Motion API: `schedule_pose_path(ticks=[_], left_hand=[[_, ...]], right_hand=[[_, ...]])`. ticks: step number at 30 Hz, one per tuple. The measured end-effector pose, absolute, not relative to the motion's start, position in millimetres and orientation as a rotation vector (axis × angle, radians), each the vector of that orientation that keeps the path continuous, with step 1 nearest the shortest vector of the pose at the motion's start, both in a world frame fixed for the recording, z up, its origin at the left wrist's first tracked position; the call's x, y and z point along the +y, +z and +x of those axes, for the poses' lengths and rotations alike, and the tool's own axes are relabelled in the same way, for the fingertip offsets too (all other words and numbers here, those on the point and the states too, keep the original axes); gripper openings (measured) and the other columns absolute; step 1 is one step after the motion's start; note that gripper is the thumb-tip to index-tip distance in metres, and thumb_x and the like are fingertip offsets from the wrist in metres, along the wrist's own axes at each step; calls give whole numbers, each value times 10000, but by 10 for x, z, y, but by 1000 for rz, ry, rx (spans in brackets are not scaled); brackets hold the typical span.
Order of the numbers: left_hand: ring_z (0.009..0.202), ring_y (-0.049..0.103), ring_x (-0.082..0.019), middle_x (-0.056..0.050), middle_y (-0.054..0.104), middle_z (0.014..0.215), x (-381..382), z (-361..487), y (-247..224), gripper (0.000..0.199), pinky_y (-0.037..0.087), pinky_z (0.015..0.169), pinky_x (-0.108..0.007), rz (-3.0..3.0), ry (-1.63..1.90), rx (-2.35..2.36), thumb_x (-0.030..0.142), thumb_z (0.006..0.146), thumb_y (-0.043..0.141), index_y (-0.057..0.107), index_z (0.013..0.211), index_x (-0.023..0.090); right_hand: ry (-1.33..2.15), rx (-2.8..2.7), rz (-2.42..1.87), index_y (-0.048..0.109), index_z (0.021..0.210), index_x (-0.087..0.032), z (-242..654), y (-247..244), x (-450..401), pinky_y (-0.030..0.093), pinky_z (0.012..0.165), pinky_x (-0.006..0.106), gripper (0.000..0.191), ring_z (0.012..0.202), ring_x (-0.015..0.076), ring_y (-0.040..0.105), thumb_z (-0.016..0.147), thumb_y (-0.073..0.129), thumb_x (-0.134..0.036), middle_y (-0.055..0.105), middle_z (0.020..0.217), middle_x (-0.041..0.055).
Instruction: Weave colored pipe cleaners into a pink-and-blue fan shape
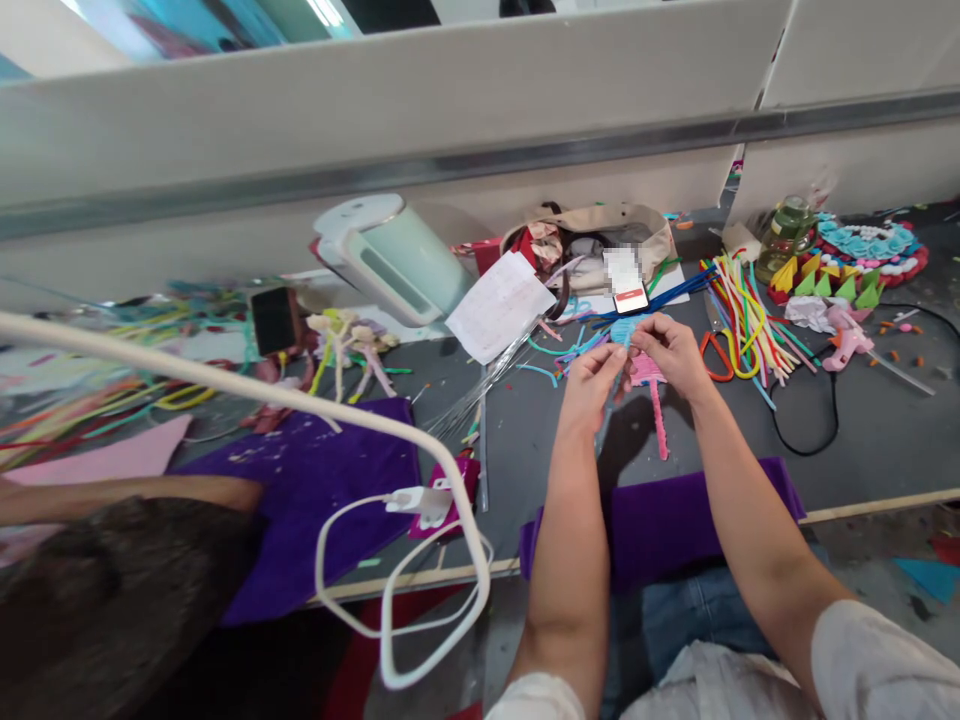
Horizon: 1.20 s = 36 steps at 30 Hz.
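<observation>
My left hand point(594, 380) is closed in a pinch on a light blue pipe-cleaner piece point(623, 328), a coiled, fuzzy shape with a stem hanging down. From the other side, my right hand point(670, 352) pinches the same piece at its edge. Fingers hide part of it. Just beneath the hands, a pink pipe-cleaner shape point(658, 425) lies on the grey table point(742, 440), its straight stem pointing toward me. A phone point(631, 298) with a lit screen stands behind my hands. Under my forearms lies a folded purple cloth point(664, 520).
Right: coloured pipe cleaners point(742, 310), orange-handled scissors point(718, 357), a pink glue gun point(849, 338) and a glass jar point(785, 235). Left: a white lamp point(405, 260), clear glue sticks, a power strip point(465, 490) and a white cable point(360, 410). A co-worker's arm point(135, 492) reaches in at far left.
</observation>
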State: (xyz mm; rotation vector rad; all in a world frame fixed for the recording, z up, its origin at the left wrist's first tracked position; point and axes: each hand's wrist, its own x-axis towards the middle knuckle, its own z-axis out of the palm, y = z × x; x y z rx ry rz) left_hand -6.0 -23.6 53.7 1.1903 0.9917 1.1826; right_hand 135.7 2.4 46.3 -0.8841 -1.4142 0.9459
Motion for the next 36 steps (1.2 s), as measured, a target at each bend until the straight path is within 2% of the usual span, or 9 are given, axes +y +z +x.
schedule_pose_path(ticks=[5,11,14,17,22,26,31,34,36], left_hand=[[432,489,-86,18,572,603,-233,-25,529,308,326,369,-209,1077,1250,998,426,661,777,645,737,159],[512,515,-114,27,527,573,-241,48,450,261,402,499,-232,1440,1506,1318,398,799,665,574,667,192],[645,527,-140,-5,530,636,-284,79,455,271,409,613,-247,1725,1589,1526,342,854,608,546,634,197],[696,517,-154,-23,536,675,-303,103,462,283,402,665,-262,1849,1595,1584,331,880,578,545,634,195],[563,517,-124,12,542,615,-248,49,457,273,410,550,-241,1576,1424,1320,425,823,650,586,699,191],[513,551,-112,1,597,653,-231,-41,497,332,430,465,-231,1292,1202,1005,485,763,699,631,790,161],[495,552,-109,11,591,619,-233,-69,520,328,439,477,-232,1208,1151,933,443,696,763,608,740,157],[502,540,-118,17,572,601,-241,-25,500,254,428,515,-247,1353,1252,1082,397,766,696,588,712,173],[574,557,-135,5,573,625,-263,24,487,202,420,571,-252,1557,1335,1280,336,810,649,582,697,183]], right_hand=[[852,-1389,-874,621,730,-186,1324,443,27,430,671,271,219,688,129,538,803,645,-391,590,712,-3],[770,-1416,-937,660,728,-198,1262,432,-6,441,733,283,199,745,143,551,820,643,-373,608,742,9],[758,-1408,-964,657,733,-200,1216,418,-29,436,714,280,213,727,142,533,822,645,-393,595,734,7],[720,-1403,-1003,618,713,-201,1195,417,-41,415,676,273,234,683,132,492,833,628,-401,549,709,-1],[708,-1486,-971,544,698,-206,1270,485,-29,400,693,266,200,700,126,469,845,579,-336,518,738,-5],[790,-1544,-924,496,663,-206,1366,566,-32,388,678,265,208,693,124,462,818,583,-313,493,703,-15],[973,-1525,-923,531,666,-200,1416,583,-39,387,611,262,216,625,121,478,787,608,-361,514,633,-24],[1031,-1469,-959,546,651,-191,1395,533,-16,376,567,261,248,564,116,476,775,623,-392,521,581,-26],[1022,-1446,-1001,548,637,-187,1368,489,5,369,557,261,270,541,111,462,767,634,-408,517,556,-28]])
